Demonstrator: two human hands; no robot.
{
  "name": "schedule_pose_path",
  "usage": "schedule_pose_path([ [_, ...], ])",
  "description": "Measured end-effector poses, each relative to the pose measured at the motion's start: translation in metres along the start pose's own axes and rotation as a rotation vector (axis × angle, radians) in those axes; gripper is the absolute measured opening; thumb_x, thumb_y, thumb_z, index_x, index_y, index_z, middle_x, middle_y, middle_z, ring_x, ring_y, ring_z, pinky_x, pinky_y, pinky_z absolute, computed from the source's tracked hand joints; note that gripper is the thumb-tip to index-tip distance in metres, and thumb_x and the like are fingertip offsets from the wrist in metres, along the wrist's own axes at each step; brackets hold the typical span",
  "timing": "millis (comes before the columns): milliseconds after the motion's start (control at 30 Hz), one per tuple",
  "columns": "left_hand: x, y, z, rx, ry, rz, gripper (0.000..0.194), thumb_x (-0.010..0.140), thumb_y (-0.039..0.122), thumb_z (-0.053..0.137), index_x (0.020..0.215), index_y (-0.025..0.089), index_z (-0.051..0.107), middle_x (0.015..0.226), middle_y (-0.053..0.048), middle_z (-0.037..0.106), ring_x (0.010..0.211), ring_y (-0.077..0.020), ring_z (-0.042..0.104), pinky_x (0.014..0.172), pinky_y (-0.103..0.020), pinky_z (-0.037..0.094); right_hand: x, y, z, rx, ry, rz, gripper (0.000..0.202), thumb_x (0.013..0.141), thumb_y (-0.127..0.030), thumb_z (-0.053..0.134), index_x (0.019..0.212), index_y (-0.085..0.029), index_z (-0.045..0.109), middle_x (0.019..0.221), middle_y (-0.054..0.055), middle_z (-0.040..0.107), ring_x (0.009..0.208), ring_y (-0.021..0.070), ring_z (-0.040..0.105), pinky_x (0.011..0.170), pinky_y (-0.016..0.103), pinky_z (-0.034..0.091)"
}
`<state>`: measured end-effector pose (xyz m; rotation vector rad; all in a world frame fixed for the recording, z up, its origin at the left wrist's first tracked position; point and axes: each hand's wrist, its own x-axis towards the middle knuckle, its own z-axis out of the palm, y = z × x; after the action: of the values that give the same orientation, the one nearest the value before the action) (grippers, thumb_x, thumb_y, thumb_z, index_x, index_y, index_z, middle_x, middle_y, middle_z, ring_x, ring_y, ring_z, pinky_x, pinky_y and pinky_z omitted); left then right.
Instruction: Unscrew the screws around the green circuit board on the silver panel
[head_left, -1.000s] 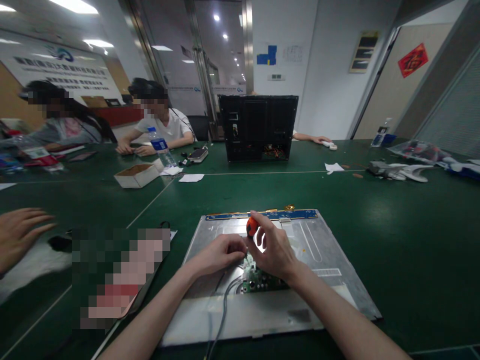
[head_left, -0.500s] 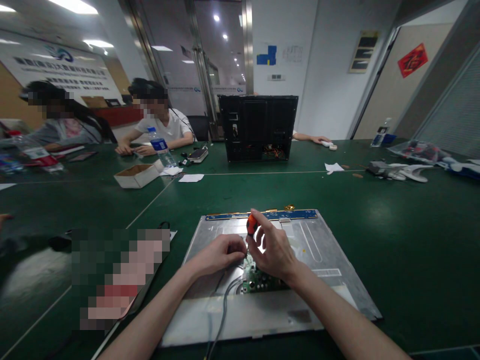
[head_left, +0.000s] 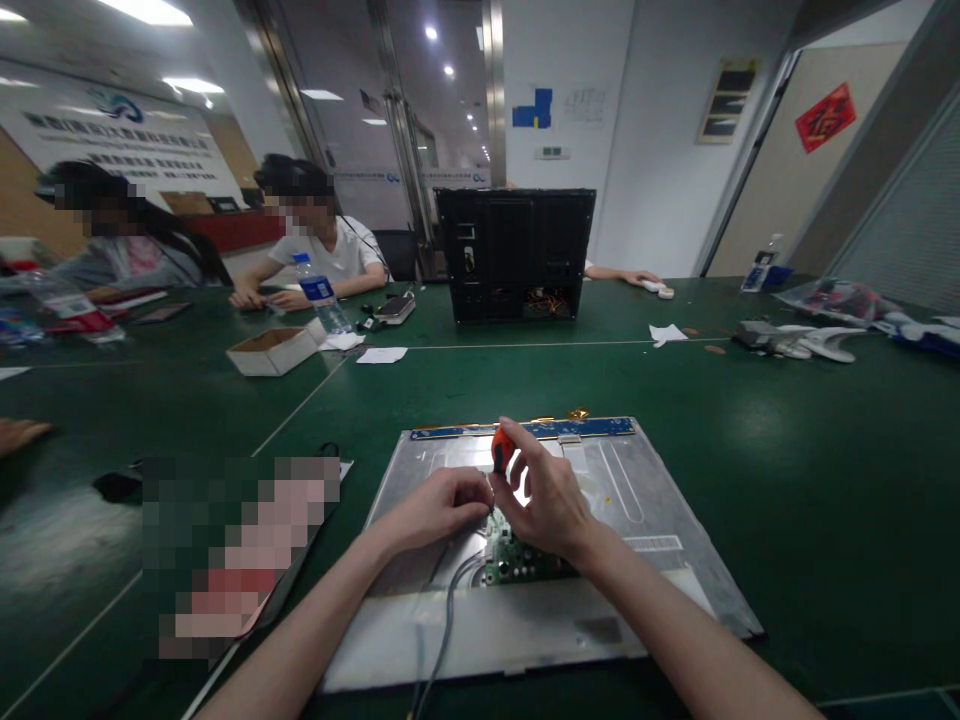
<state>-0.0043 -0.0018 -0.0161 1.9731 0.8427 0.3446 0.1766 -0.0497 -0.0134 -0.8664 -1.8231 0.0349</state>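
Observation:
A silver metal panel lies flat on the green table, with a blue strip along its far edge. On it sits a green circuit board, partly under my right hand. That hand grips a red and black screwdriver held upright, its tip near the board's upper left corner. My left hand is closed beside the tip, its fingertips together; what they pinch, if anything, is too small to tell. Grey cables run from the board towards me.
Left of the panel lies a blurred-out flat item. Further off are a white box, a bottle and a black monitor housing. Two people sit at the far left; another person's hand shows at the left edge.
The other person's hand at the left edge reaches further into view. The screwdriver's handle has turned slightly between my right fingers; my left hand has stayed in place.

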Motion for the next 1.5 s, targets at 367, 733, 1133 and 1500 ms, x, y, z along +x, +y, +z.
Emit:
schedule_pose_path([
  [367,0.0009,-0.0051,-0.0008,0.014,-0.003,-0.023,0.012,0.076,0.028,0.057,0.079,0.017,0.058,0.069,0.002,0.056,0.065,-0.0147,0.051,0.062,-0.026,0.039,-0.0011,0.0039,0.0027,-0.039,0.005,-0.009,0.059,0.09,-0.02,0.049,0.142,-0.024,0.022,0.083,0.0,0.061,0.049,0.0091,0.05,0.043,0.022,0.041],
  [733,0.0009,-0.0047,-0.0012,-0.007,-0.026,-0.02,0.015,0.079,0.032,0.059,0.079,0.017,0.056,0.07,0.002,0.057,0.065,-0.0145,0.05,0.061,-0.025,0.039,0.0003,0.0006,-0.0008,-0.015,-0.032,-0.001,0.062,0.089,-0.019,0.046,0.145,-0.024,0.02,0.084,0.002,0.063,0.052,0.0105,0.054,0.044,0.022,0.043],
  [1133,0.0012,-0.0044,-0.0022,0.02,-0.025,-0.012,0.009,0.078,0.025,0.057,0.08,0.016,0.058,0.071,0.001,0.056,0.067,-0.0146,0.051,0.063,-0.026,0.038,-0.0027,0.0064,0.0033,-0.023,-0.002,-0.016,0.061,0.09,-0.02,0.051,0.143,-0.025,0.021,0.086,0.0,0.062,0.05,0.0089,0.05,0.046,0.022,0.043],
  [1500,0.0017,-0.0078,-0.0023,0.023,-0.057,-0.019,0.015,0.082,0.031,0.059,0.086,0.016,0.06,0.078,-0.001,0.063,0.073,-0.0164,0.055,0.068,-0.027,0.041,-0.0009,0.0011,-0.0003,0.0,-0.052,0.029,0.064,0.088,-0.018,0.046,0.146,-0.021,0.019,0.082,0.002,0.064,0.051,0.0107,0.054,0.045,0.024,0.044],
])
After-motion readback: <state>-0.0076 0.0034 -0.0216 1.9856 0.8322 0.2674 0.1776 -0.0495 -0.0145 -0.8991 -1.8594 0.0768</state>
